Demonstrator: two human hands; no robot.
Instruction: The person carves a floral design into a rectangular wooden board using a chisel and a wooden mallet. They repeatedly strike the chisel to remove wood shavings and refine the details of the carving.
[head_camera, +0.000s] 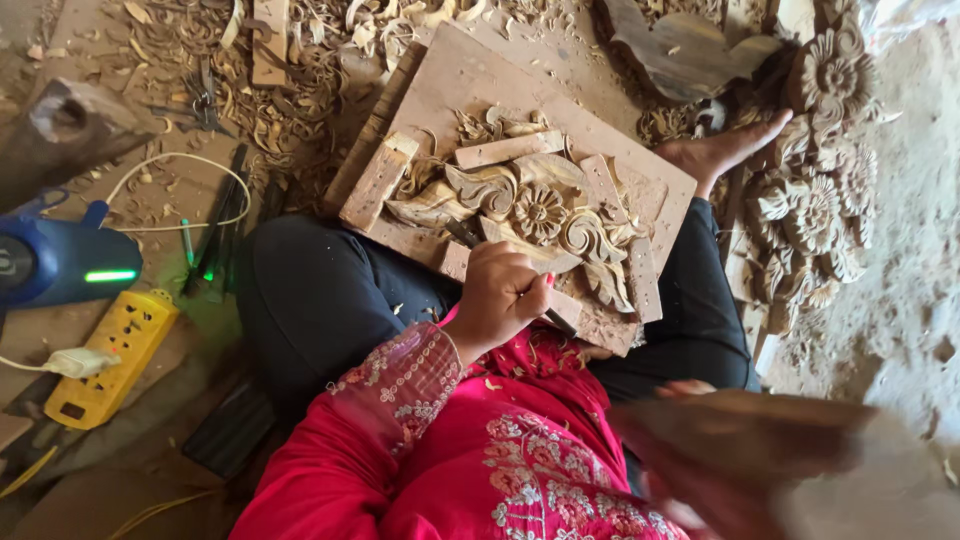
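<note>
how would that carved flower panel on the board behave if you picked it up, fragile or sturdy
The carved floral piece looks stiff, being solid wood. Its thin scroll tips and petals probably chip easily. It seems wedged between wooden blocks on the board, so it likely won't slide when pushed.

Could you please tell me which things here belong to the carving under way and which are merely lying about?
In use:
left hand
chisel
carved floral panel
backing board
blurred wooden mallet, right hand

Lying about:
yellow power strip
blue device
spare chisels
finished floral carvings
wood shavings
</note>
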